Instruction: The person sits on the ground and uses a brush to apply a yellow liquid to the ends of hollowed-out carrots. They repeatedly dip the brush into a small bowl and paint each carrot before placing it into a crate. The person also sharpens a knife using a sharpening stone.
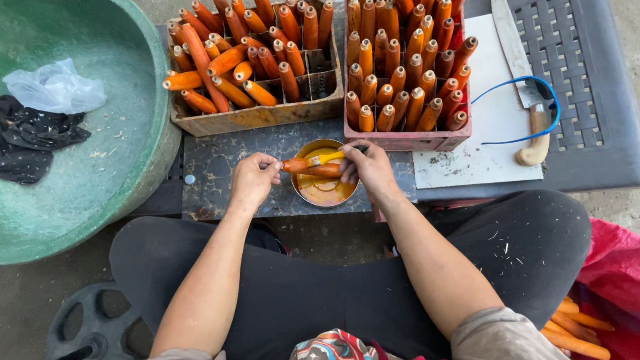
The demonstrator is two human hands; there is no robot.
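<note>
My left hand (253,179) grips one end of an orange stick (313,169) and holds it level over a small round tin (324,191) of yellow-orange liquid. My right hand (368,167) holds a small brush with a yellow tip (320,158) against the stick. The tin stands on a dark worn board (217,165) in front of my knees.
Two trays of orange sticks stand beyond the tin: a wooden one (252,116) and a pink crate (404,139). A big green basin (70,119) with black cloth and a plastic bag lies left. A knife (526,74) rests on a white board (485,140). Loose sticks (577,330) lie on pink cloth, right.
</note>
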